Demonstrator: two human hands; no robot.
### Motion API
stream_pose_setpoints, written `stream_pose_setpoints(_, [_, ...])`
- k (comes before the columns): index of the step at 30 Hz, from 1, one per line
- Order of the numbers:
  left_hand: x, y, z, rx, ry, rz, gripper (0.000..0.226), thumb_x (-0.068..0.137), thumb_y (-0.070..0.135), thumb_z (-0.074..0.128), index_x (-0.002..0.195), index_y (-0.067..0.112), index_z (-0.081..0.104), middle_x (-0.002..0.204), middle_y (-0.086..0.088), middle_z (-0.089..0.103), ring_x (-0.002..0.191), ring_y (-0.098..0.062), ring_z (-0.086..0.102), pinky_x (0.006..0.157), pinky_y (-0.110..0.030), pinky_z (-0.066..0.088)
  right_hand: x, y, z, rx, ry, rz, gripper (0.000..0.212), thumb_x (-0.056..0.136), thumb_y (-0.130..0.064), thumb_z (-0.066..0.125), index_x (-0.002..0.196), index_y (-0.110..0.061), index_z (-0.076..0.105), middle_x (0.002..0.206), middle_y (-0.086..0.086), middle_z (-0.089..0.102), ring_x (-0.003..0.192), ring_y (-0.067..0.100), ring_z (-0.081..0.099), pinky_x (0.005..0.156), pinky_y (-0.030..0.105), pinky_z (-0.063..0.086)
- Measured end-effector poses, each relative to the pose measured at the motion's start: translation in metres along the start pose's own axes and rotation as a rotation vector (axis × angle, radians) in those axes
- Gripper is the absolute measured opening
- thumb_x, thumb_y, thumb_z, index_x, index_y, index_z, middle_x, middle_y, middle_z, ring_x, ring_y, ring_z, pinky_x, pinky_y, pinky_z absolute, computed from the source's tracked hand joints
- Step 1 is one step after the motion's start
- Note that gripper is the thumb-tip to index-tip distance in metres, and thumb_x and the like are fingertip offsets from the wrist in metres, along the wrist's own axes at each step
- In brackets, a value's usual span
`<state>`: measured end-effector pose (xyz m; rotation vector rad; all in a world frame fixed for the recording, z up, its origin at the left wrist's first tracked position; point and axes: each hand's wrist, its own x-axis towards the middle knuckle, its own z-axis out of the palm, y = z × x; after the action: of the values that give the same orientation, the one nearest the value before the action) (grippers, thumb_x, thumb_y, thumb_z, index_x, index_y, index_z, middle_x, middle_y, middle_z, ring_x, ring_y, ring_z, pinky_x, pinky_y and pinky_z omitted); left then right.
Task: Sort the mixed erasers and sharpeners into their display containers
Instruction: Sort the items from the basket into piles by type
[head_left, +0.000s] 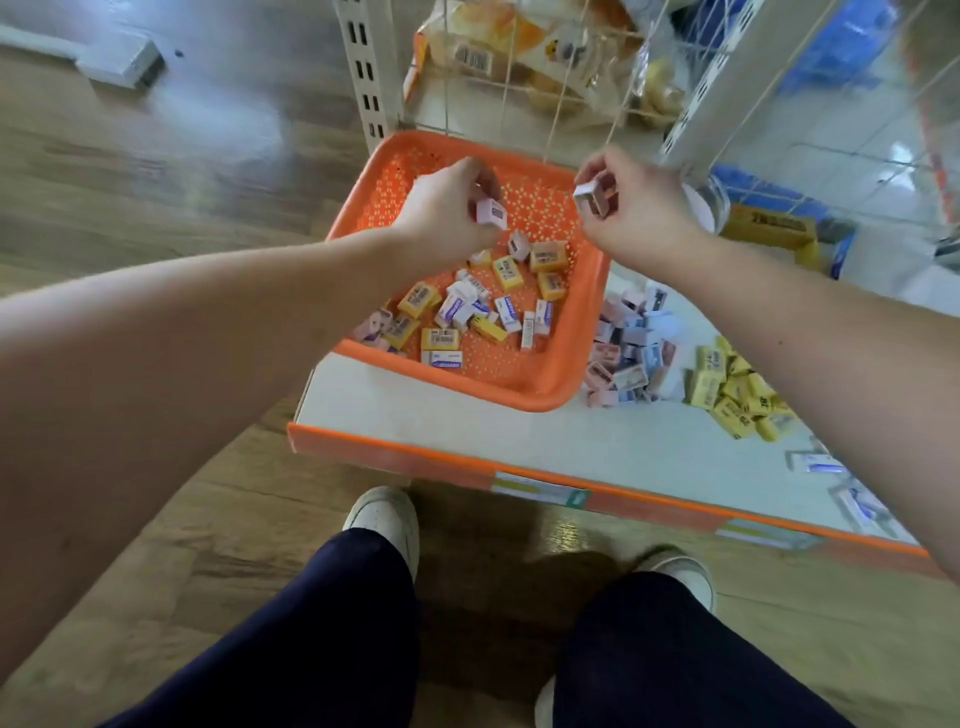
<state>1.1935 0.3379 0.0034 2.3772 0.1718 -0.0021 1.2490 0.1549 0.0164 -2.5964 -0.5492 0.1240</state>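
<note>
The mixed pieces (467, 312) lie in the near half of an orange tray (584, 332). They are little yellow, white-and-blue and pink boxes, jumbled and mostly touching. The tray's far half is bare perforated bottom. The print on the pieces is too small to read.

Above the tray's middle, the left hand (447, 208) grips a pink box (491, 214) between thumb and curled fingers, barcode side up. The right hand (636, 213) pinches a second pink box (592, 200) over the tray's far right corner. Both hands are raised off the pile and apart from each other.

The tray sits on a white shelf (457, 431) with an orange front edge, and its near right corner is close to that edge. Just beside the tray's right wall lies a pink pile (631, 353). A yellow pile (737, 389) lies against that one's right side, partly hidden by the right forearm. A few white-and-blue boxes (818, 462) lie nearer the shelf's front, well to the right.

Behind the tray stands a wire rack (566, 88) holding bagged packets (498, 41). Below the shelf are a wooden floor (156, 156), two white shoes (387, 514) and dark trousers (322, 639).
</note>
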Motion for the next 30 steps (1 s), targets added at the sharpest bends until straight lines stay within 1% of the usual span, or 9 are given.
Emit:
stream_pose_setpoints(4, [0.001, 0.058, 0.017, -0.008, -0.104, 0.080, 0.025, 0.079, 0.010, 0.060, 0.104, 0.013, 0.062, 0.098, 0.001, 0.064, 0.076, -0.013, 0.058, 0.054, -0.017, 0.043, -0.031, 0.029, -0.032, 0.036, 0.085, 0.125, 0.024, 0.086, -0.015, 0.055, 0.110, -0.016, 0.053, 0.094, -0.002, 0.054, 0.084, 0.015, 0.050, 0.070, 0.023, 0.036])
stream_pose_setpoints(7, [-0.005, 0.086, 0.036, 0.094, -0.185, 0.146, 0.028, 0.079, 0.008, 0.062, 0.106, 0.016, 0.064, 0.095, 0.004, 0.059, 0.079, -0.013, 0.054, 0.053, -0.015, 0.036, -0.060, 0.058, -0.028, 0.105, 0.087, 0.201, 0.023, 0.086, -0.014, 0.057, 0.109, -0.013, 0.057, 0.088, 0.000, 0.054, 0.083, 0.018, 0.052, 0.071, 0.025, 0.039])
stream_pose_setpoints(9, [-0.012, 0.092, 0.052, 0.138, -0.245, 0.163, 0.031, 0.079, 0.009, 0.066, 0.108, 0.016, 0.064, 0.103, 0.002, 0.061, 0.086, -0.015, 0.056, 0.063, -0.015, 0.036, -0.075, 0.075, -0.025, 0.137, 0.020, 0.248, 0.024, 0.086, -0.013, 0.058, 0.110, -0.013, 0.059, 0.087, 0.001, 0.055, 0.079, 0.017, 0.050, 0.069, 0.025, 0.039])
stream_pose_setpoints(11, [-0.023, 0.089, 0.069, 0.167, -0.300, 0.133, 0.032, 0.079, 0.014, 0.068, 0.110, 0.017, 0.063, 0.110, 0.001, 0.062, 0.100, -0.017, 0.057, 0.079, -0.021, 0.038, -0.083, 0.088, -0.026, 0.165, -0.037, 0.293, 0.024, 0.086, -0.012, 0.059, 0.110, -0.015, 0.061, 0.083, 0.000, 0.056, 0.074, 0.016, 0.049, 0.067, 0.023, 0.036])
stream_pose_setpoints(14, [-0.036, 0.082, 0.089, 0.286, -0.342, 0.129, 0.032, 0.081, 0.023, 0.067, 0.111, 0.022, 0.059, 0.108, -0.004, 0.054, 0.118, -0.024, 0.042, 0.094, -0.033, 0.033, -0.088, 0.097, -0.030, 0.247, -0.043, 0.325, 0.026, 0.085, -0.010, 0.060, 0.111, -0.017, 0.063, 0.074, -0.008, 0.054, 0.072, 0.013, 0.051, 0.071, 0.025, 0.041])
stream_pose_setpoints(17, [-0.041, 0.081, 0.094, 0.364, -0.303, 0.125, 0.034, 0.084, 0.027, 0.064, 0.117, 0.024, 0.056, 0.118, -0.009, 0.045, 0.123, -0.027, 0.033, 0.104, -0.039, 0.029, -0.093, 0.095, -0.024, 0.194, -0.096, 0.291, 0.033, 0.086, -0.015, 0.060, 0.118, -0.017, 0.060, 0.084, -0.001, 0.057, 0.080, 0.014, 0.052, 0.074, 0.020, 0.039])
stream_pose_setpoints(23, [-0.048, 0.076, 0.096, 0.372, -0.254, 0.195, 0.036, 0.087, 0.031, 0.062, 0.120, 0.021, 0.055, 0.114, -0.006, 0.048, 0.123, -0.020, 0.029, 0.104, -0.036, 0.026, -0.087, 0.095, -0.009, 0.144, -0.119, 0.271, 0.042, 0.087, -0.019, 0.061, 0.128, -0.017, 0.053, 0.103, 0.007, 0.066, 0.086, 0.015, 0.056, 0.075, 0.016, 0.037])
stream_pose_setpoints(26, [-0.045, 0.074, 0.098, 0.377, -0.247, 0.199, 0.038, 0.085, 0.033, 0.064, 0.120, 0.023, 0.054, 0.120, -0.009, 0.044, 0.124, -0.023, 0.029, 0.104, -0.036, 0.027, -0.086, 0.093, -0.007, 0.146, -0.145, 0.258, 0.046, 0.086, -0.016, 0.062, 0.130, -0.019, 0.050, 0.099, 0.003, 0.064, 0.085, 0.015, 0.056, 0.077, 0.020, 0.041])
stream_pose_setpoints(30, [-0.042, 0.070, 0.097, 0.271, -0.230, 0.256, 0.036, 0.085, 0.032, 0.065, 0.118, 0.021, 0.055, 0.103, 0.002, 0.046, 0.119, -0.020, 0.034, 0.095, -0.035, 0.032, -0.083, 0.091, -0.006, 0.145, -0.102, 0.226, 0.044, 0.087, -0.011, 0.058, 0.130, -0.019, 0.050, 0.095, 0.000, 0.062, 0.083, 0.014, 0.057, 0.081, 0.025, 0.045])
